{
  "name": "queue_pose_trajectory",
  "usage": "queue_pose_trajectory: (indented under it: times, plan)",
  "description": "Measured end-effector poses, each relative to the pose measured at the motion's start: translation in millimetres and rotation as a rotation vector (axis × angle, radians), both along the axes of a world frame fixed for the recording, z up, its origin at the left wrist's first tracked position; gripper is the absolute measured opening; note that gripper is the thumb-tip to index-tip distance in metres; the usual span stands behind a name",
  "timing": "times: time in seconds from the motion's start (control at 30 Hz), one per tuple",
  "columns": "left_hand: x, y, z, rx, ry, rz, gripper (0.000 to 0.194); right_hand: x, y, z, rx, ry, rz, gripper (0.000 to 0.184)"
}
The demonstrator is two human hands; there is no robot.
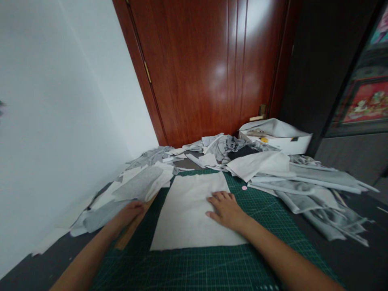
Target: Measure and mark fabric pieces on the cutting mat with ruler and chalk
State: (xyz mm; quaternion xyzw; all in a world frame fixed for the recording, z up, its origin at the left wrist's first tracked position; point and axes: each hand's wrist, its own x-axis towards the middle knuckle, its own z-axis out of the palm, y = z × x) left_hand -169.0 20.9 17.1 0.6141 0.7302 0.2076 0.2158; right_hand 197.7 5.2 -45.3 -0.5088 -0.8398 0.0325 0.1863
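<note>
A white piece of cloth [184, 210] lies flat on a green cutting mat [194, 268] marked with a grid. My right hand [226, 208] rests palm down on the cloth's right side, fingers spread. At the mat's left edge, my left hand [131, 213] has its fingers curled on a wooden ruler [131, 234], which slants along that side. Part of the ruler is hidden under the hand and the nearby fabric. Just beyond the left hand is a heap of grey and white fabric pieces [138, 184].
More fabric piles [303, 184] lie along the mat's right side, and scraps [220, 147] sit at the back. A white box [287, 143] topped with grey cloth stands at the back right. A small pink disc [244, 188] lies on the mat. Behind is a wooden door [194, 81].
</note>
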Motion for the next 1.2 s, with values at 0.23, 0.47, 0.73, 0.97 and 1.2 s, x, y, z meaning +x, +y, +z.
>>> queue_pose_trajectory:
  times: [0.23, 0.47, 0.73, 0.97, 1.2]
  plan:
    - [8, -3, 24.3, -0.145, -0.503, -0.030, 0.035, 3, -8, 20.1, -0.007, -0.034, 0.018, 0.039]
    - [24, -16, 29.0, -0.261, -0.662, -0.171, 0.039, -3, -1, 4.6, -0.024, -0.015, -0.153, 0.054]
    - [64, -5, 13.7, -0.060, -0.858, -0.188, 0.031, -7, -4, -5.5, -0.219, -0.018, 0.087, 0.063]
    - [123, 28, -27.7, -0.026, -0.437, -0.280, 0.022, 3, -6, 2.2, -0.239, -0.011, 0.059, 0.069]
    - [142, 32, -48.9, 0.087, -0.096, -0.227, 0.017, 4, 4, -8.9, -0.164, -0.076, -0.161, 0.071]
